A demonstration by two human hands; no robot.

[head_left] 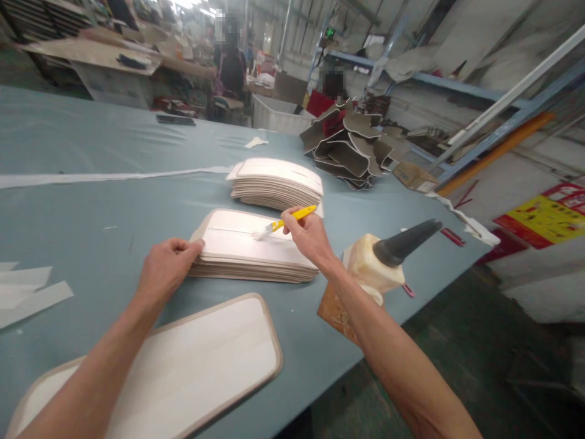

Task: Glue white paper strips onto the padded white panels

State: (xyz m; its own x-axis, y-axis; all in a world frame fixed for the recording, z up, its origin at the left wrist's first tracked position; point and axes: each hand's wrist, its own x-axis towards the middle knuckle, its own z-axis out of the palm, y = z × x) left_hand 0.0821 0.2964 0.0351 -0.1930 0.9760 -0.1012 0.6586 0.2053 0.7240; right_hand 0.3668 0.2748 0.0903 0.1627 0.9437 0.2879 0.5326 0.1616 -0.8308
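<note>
My right hand (308, 235) grips a paintbrush (292, 217) by its yellow handle, and the pale bristles touch the white top of a stack of panels (247, 247). The top panel has rounded corners, a beige border and a dark line along it. At the stack's left edge, my left hand (171, 262) pinches the border between thumb and fingers. Just behind stands a second stack of white panels (276, 177). Closer to me, a large white panel with a beige rim (205, 366) lies flat, partly hidden by my left forearm.
Right of the stack, a cream plastic container with a black cone-shaped spout (377, 262) stands by a brown board (336, 311). Folded grey-brown pieces (350, 146) are heaped at the back right. White strips (27, 286) lie at left. A dark phone-like object (175, 120) rests near the far edge. People are beyond.
</note>
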